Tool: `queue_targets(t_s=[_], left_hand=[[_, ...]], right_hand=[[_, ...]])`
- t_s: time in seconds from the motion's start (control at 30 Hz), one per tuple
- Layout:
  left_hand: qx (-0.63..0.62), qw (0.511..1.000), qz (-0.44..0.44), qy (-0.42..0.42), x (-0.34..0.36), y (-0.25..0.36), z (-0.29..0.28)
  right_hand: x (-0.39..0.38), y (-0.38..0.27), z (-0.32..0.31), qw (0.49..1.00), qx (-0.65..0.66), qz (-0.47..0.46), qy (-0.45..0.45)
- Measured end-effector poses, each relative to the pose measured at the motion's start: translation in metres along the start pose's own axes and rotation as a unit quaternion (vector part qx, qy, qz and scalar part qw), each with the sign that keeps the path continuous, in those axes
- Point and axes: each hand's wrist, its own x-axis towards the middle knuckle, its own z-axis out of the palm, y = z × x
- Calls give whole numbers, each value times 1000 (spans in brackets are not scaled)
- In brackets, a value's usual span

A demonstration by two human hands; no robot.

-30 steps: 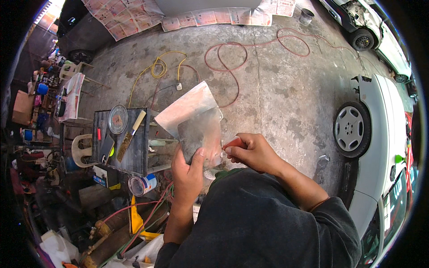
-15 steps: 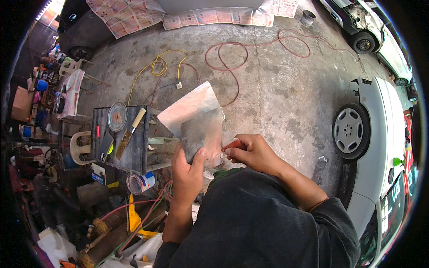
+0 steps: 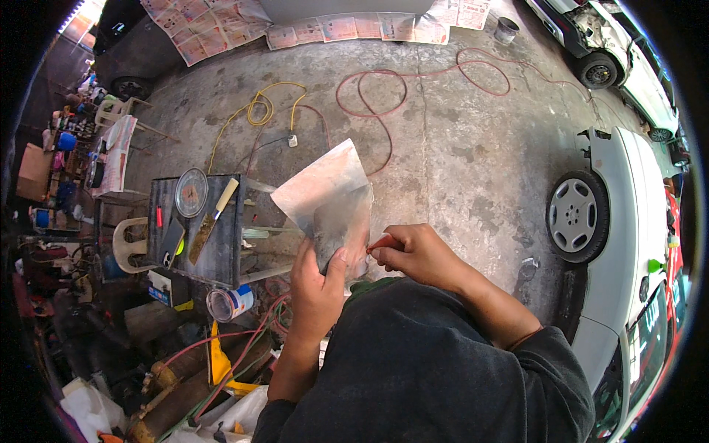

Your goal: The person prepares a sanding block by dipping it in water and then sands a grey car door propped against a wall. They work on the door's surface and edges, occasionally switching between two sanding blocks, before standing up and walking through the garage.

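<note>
A thin, bent pinkish-white sheet or panel (image 3: 325, 184) with a dull grey lower part is in front of me. My left hand (image 3: 316, 284) grips its lower left edge, thumb on the near face and fingers partly hidden behind it. Just right of the sheet's lower edge, my right hand (image 3: 413, 251) is closed in a pinch. Something reddish shows at its fingertips, too small to name. Left of my hands, a black-topped table (image 3: 218, 251) bears a round metal lid (image 3: 192, 192), a putty-coated blade with a pale handle (image 3: 212, 221) and a dark flat spreader (image 3: 173, 240).
An open paint can (image 3: 229, 303) stands beside the table, above a yellow stand (image 3: 219, 362) and hoses. A yellow cord (image 3: 260, 111) and red hose (image 3: 391, 144) lie on the concrete. A white car (image 3: 628, 207) stands at right. Newspaper masking (image 3: 354, 31) hangs at the far side.
My left hand and the sheet have shifted slightly right, and the sheet has tilted a little. My right hand stays pinched in nearly the same place.
</note>
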Motion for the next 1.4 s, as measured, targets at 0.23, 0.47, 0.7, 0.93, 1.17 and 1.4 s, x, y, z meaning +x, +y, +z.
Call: queue_targets(t_s=[0.23,0.47,0.7,0.93,1.17,1.4], left_hand=[[-34,998,-53,12,-4,-11,1],[-411,894,-172,53,0,-47,-4],[-542,816,-179,96,-17,-74,-48],[-373,870,-160,279,-84,-118,-137],[-402,777,-164,456,-161,-172,-215],[-411,739,-172,506,-229,-213,-252]], right_hand=[[-4,-11,-1,973,-220,-51,44],[-15,-55,-10,991,-83,-71,80],[16,-50,10,926,338,18,168],[5,-24,129,953,275,123,-33],[90,-54,223,987,67,94,-116],[244,-90,329,979,-155,-92,-99]])
